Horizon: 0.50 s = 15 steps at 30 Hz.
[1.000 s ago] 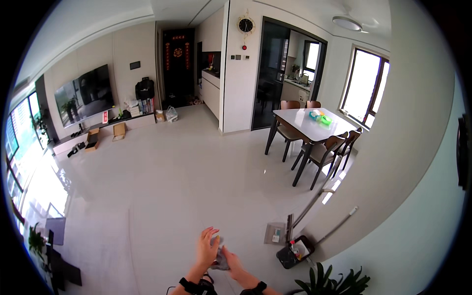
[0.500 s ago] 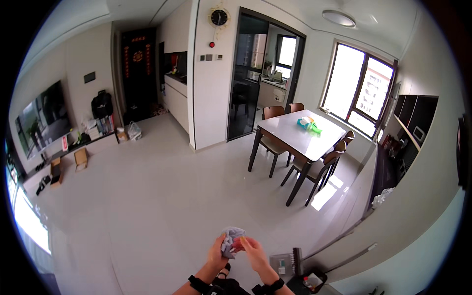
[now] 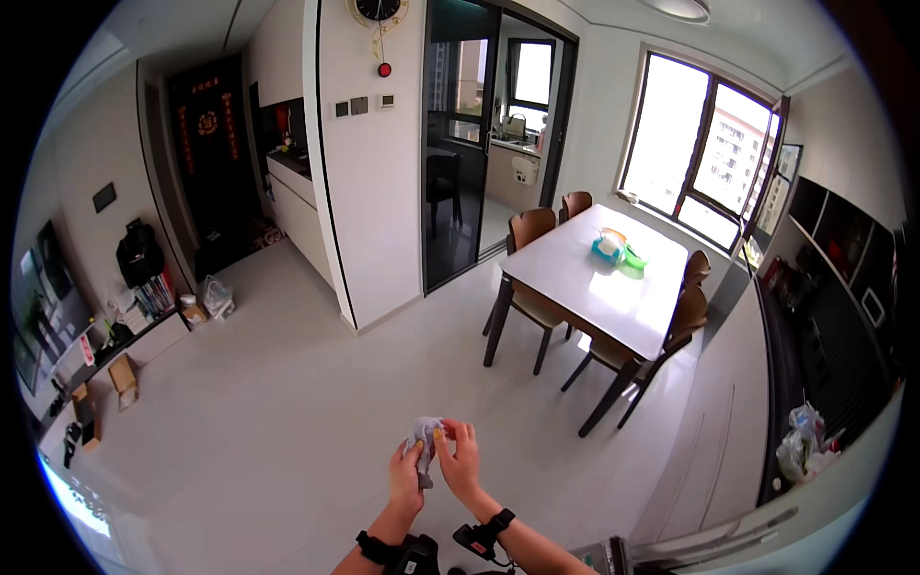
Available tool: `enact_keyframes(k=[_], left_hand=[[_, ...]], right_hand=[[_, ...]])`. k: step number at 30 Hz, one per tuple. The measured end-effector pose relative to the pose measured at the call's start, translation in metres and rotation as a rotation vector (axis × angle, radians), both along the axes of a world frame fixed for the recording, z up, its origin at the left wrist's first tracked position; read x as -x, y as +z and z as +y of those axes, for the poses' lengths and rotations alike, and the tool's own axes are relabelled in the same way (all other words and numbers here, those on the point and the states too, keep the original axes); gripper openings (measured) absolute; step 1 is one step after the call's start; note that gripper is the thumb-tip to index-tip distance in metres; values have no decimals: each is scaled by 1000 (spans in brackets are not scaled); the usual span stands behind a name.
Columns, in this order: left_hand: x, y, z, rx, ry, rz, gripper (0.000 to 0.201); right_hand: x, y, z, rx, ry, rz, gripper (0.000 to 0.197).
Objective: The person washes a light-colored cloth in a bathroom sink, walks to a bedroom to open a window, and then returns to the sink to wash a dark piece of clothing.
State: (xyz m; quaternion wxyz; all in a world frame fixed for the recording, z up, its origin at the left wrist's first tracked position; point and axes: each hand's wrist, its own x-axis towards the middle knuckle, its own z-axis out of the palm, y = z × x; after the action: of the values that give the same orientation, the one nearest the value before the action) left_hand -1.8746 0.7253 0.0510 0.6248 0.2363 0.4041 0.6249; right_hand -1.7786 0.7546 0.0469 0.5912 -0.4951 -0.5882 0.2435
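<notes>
Grey cloth (image 3: 420,441) is up over the floor (image 3: 278,431); L hand (image 3: 405,481) holds it, fingers curled. R hand (image 3: 462,467): fingers narrow at its top, can't tell if pinching. Prob. soft, light, won't break. Best grab: top edge.

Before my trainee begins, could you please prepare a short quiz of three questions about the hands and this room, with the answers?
1. True or false: the left hand is empty.
2. Choose one. Seen from the hands, the rectangular dining table with a glossy white top stands:
a) ahead and to the left
b) ahead and to the right
c) directly beneath them
3. Name two bright colours seen on things resting on this table.

Key:
1. False; it holds a crumpled light-grey cloth.
2. b
3. Blue, on a box-like pack, and green, on an object whose kind is unclear.
</notes>
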Motion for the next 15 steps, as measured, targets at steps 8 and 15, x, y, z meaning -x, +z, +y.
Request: enact_keyframes(k=[8,15], left_hand=[[53,-19,239,-297,-69,472,59],[35,5,442,-654,-335,955,61]], right_hand=[[84,2,223,605,631,1207,47],[52,-6,426,270,223,1055,30]])
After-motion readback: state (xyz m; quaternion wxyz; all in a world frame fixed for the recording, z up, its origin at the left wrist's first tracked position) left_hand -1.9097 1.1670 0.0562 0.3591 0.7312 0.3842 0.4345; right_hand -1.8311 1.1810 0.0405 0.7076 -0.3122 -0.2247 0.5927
